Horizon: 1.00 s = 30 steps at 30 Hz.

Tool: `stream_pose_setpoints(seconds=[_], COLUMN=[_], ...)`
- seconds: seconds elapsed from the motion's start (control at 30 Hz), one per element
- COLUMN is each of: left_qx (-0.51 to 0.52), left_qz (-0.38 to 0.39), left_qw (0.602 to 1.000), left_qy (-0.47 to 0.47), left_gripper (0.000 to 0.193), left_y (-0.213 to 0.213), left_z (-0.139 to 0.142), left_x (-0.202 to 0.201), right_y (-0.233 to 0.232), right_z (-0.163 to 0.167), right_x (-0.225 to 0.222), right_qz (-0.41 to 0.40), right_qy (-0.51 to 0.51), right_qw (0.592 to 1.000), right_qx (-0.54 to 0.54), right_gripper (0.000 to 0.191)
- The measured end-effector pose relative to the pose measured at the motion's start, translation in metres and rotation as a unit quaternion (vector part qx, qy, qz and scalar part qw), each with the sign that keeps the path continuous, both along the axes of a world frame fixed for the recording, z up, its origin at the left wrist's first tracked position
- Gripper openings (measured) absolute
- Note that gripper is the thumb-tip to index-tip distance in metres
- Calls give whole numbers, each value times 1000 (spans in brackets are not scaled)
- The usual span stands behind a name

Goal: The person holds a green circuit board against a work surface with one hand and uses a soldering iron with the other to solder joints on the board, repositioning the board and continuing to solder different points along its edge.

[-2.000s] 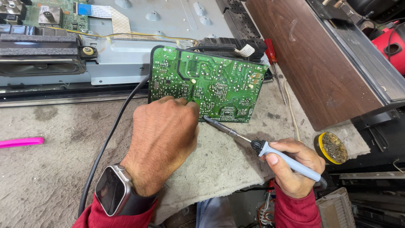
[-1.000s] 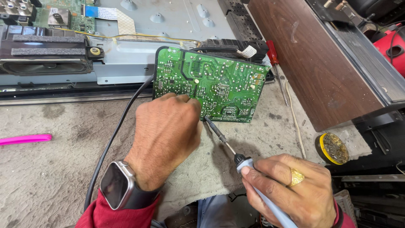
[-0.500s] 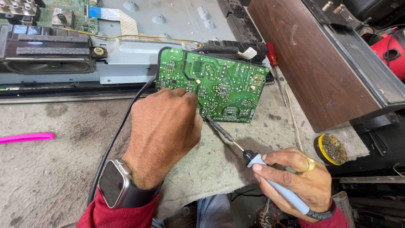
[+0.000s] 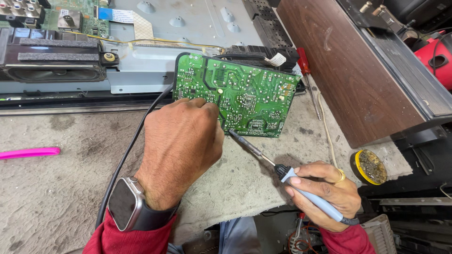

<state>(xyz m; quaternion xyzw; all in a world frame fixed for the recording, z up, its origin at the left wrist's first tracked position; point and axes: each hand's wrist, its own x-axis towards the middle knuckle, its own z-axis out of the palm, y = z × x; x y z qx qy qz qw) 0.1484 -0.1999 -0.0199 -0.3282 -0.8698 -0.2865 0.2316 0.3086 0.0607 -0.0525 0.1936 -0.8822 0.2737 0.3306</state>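
Green circuit board (image 4: 238, 91) lies solder-side up on the worktop (image 4: 61, 183), its far edge against the grey metal chassis (image 4: 141, 66). Against half a second ago the board sits where it was; the right hand (image 4: 325, 193) has drawn a touch back toward the near side, and the soldering iron (image 4: 282, 171) lies at a flatter slant. The left hand (image 4: 183, 146) is still curled knuckles-up at the board's near edge, fingertips on the board; whether it pinches anything I cannot tell. The right hand is closed round the iron's pale blue handle, near and to the right of the board, with the tip at the board's near edge beside the left fingertips. A red-handled screwdriver (image 4: 308, 80) lies just right of the board, a round yellow tin (image 4: 370, 167) farther right, and a pink stick (image 4: 28, 153) well to the left.
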Motion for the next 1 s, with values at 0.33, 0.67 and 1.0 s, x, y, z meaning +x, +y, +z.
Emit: stream_pose_setpoints(seconds=[0.33,0.67,1.0], left_qx=[-5,4,44], left_qz=[-5,-3,-22], left_qw=[1000,1000,998], left_qy=[-14,-7,-28], left_gripper=[11,11,16], left_y=[1,0,-1], left_z=[0,-2,3], left_x=[-2,-4,-1], right_y=[11,8,12], right_z=[-13,-15,-19], right_x=[0,-3,1], right_qz=[-14,-20,-27], right_qy=[-2,7,0], right_qw=[1000,1000,999], right_qx=[-21,-10,-25], right_gripper=[37,38,36])
